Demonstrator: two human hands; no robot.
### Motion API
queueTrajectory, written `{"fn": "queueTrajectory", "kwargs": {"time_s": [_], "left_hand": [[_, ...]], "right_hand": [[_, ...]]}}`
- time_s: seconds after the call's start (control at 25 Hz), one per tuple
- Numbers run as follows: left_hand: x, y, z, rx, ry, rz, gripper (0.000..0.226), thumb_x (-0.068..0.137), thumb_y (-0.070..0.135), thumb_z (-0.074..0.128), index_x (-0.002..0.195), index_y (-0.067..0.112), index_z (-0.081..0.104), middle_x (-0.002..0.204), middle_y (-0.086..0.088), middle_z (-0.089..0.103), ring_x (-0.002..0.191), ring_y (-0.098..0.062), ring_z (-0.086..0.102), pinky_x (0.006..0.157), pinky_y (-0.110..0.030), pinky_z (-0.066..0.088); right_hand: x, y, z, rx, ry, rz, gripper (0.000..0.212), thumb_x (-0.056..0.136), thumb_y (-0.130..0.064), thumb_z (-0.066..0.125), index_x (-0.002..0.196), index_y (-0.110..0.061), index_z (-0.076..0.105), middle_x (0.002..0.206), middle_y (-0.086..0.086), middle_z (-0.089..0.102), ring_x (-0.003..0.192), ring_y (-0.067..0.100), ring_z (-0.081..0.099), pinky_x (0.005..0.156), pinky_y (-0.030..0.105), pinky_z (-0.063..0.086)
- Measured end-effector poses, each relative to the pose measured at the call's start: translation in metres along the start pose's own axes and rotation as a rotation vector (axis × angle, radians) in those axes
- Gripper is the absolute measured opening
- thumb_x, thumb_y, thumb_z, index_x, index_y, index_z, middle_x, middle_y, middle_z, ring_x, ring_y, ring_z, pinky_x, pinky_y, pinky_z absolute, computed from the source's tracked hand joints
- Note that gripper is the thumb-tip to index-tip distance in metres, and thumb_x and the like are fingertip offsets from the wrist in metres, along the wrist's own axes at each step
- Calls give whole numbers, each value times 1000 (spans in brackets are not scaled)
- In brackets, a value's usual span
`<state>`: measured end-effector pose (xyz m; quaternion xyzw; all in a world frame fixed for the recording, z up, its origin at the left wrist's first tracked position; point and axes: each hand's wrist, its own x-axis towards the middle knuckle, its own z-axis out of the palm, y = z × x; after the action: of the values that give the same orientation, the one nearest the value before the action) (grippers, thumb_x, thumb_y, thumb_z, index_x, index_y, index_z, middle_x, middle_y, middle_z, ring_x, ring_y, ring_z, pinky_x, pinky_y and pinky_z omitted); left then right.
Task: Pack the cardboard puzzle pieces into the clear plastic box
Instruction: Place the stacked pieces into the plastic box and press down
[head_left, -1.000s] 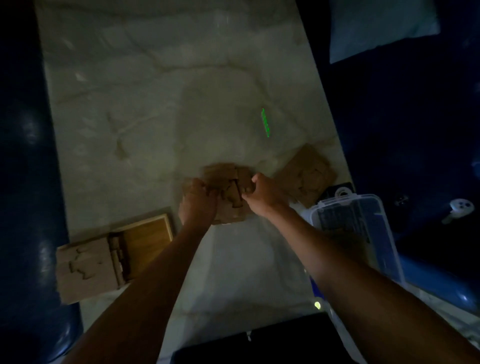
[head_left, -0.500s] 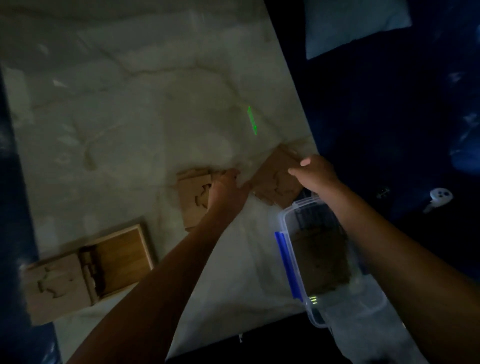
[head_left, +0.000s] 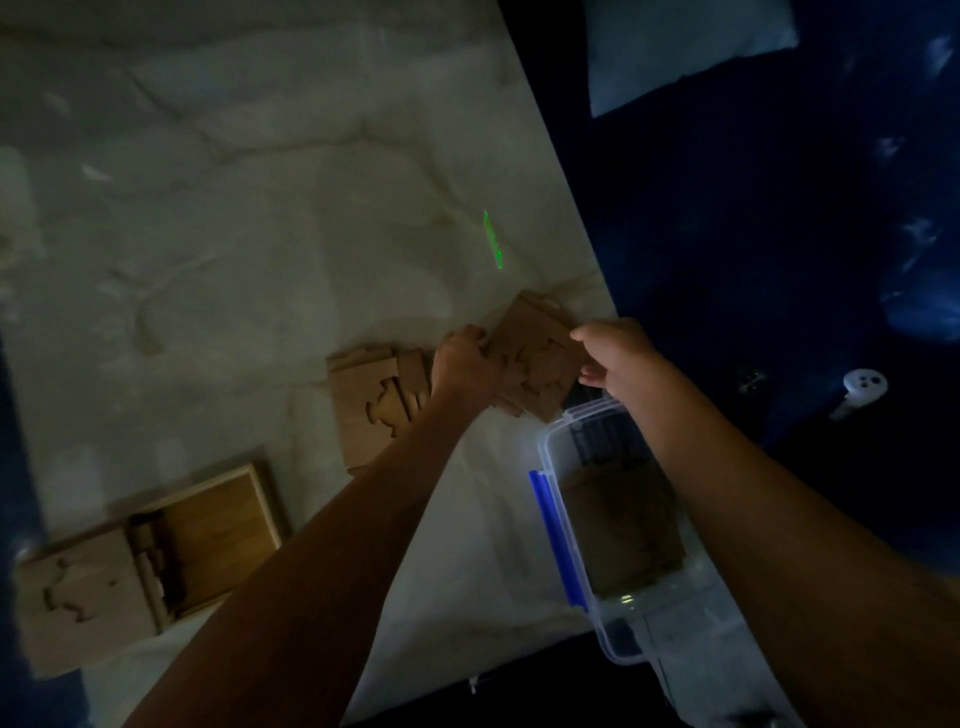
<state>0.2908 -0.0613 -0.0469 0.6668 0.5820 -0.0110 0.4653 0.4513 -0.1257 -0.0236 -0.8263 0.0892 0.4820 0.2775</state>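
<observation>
The left hand (head_left: 464, 364) curls its fingers onto the near-left edge of a square stack of cardboard puzzle pieces (head_left: 535, 358), and the right hand (head_left: 615, 356) pinches the opposite, right edge, thumb below and fingers above. Both hands seem to clamp the stack between them; in the dim light I cannot tell whether it is lifted or flat on the table (head_left: 260, 208).

The clear plastic box (head_left: 597, 519) stands open just beside the stack, towards the person, under the right forearm, with brown cardboard already lying in its bottom. A second stack of pieces (head_left: 374, 410) lies just left of the left wrist, and a wooden tray (head_left: 218, 525) with more pieces (head_left: 83, 597) sits well apart at the near-left.

The held stack is loose interlocking layers, squeezed only at two edges. If the squeeze slackens, I judge the middle could sag and pieces slide out. It also lies near the table's right edge, so dropped pieces could fall to the dark floor. The right forearm crosses above the box and could knock its rim.

The open room is to the left and far side; the path to the box is short.
</observation>
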Motion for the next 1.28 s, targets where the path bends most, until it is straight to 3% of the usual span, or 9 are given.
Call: {"fn": "queueTrajectory", "kwargs": {"time_s": [0.12, 0.24, 0.4, 0.56, 0.72, 0.84, 0.96, 1.08, 1.28], "left_hand": [[-2, -7, -2, -51, 3, -56, 24, 85, 15, 63, 106, 8, 71, 99, -13, 74, 94, -31, 70, 75, -28, 52], [-5, -11, -14, -158, 55, -101, 23, 88, 22, 64, 107, 14, 73, 98, -7, 75, 91, -22, 70, 74, -24, 51], [-16, -15, -35, -313, 119, -141, 16, 89, 27, 66, 100, 19, 71, 93, -3, 73, 81, -19, 68, 69, -30, 56], [-33, -30, -57, -418, 188, -188, 3, 87, 26, 70, 87, 23, 72, 84, 5, 70, 78, -12, 66, 70, -29, 56], [-48, -46, -74, -593, 215, -227, 20, 87, 18, 70, 70, 27, 67, 72, 11, 66, 67, -7, 64, 67, -30, 57], [-58, -60, -86, -715, 217, -241, 22, 90, 14, 67, 72, 27, 70, 73, 13, 71, 70, -8, 70, 68, -30, 60], [-63, -80, -98, -654, 210, -248, 16, 90, 20, 66, 77, 28, 72, 82, 5, 74, 80, -16, 72, 70, -33, 59], [-63, -108, -106, -414, 210, -259, 11, 88, 28, 67, 81, 22, 72, 81, -2, 74, 76, -21, 70, 65, -32, 55], [-60, -138, -111, -120, 212, -284, 17, 86, 36, 66, 89, 21, 73, 73, 8, 67, 61, 1, 57, 49, -17, 38]], "right_hand": [[2, 4, 1, 50, -6, -14, 34, 91, -10, 62, 124, -4, 57, 79, 7, 53, 67, 16, 53, 59, 29, 52], [0, 9, 3, 38, 0, -73, 29, 90, -7, 64, 119, -3, 62, 72, 5, 56, 61, 14, 53, 58, 25, 50], [-14, 14, 10, 91, -87, -184, 38, 88, -10, 68, 125, -11, 60, 88, 1, 66, 80, 13, 64, 69, 26, 53], [-30, 16, 28, 160, -157, -170, 41, 87, -16, 71, 127, -9, 61, 108, 14, 71, 93, 24, 70, 67, 30, 57], [-48, 30, 49, 104, -202, -174, 32, 86, -22, 74, 114, -9, 65, 107, 16, 72, 93, 28, 72, 60, 29, 60], [-56, 39, 70, 29, -209, -183, 23, 87, -19, 73, 106, -8, 67, 104, 19, 72, 89, 33, 72, 74, 40, 62], [-63, 44, 87, -27, -192, -251, 7, 87, -13, 71, 87, -15, 64, 92, 18, 70, 67, 26, 67, 68, 39, 61], [-67, 47, 105, -104, -161, -338, 15, 84, -11, 73, 75, -17, 63, 82, 16, 69, 55, 22, 62, 57, 33, 56], [-69, 50, 129, -372, -112, -472, 17, 82, -23, 75, 91, -8, 74, 92, 15, 76, 88, 32, 72, 82, 47, 59]]}}
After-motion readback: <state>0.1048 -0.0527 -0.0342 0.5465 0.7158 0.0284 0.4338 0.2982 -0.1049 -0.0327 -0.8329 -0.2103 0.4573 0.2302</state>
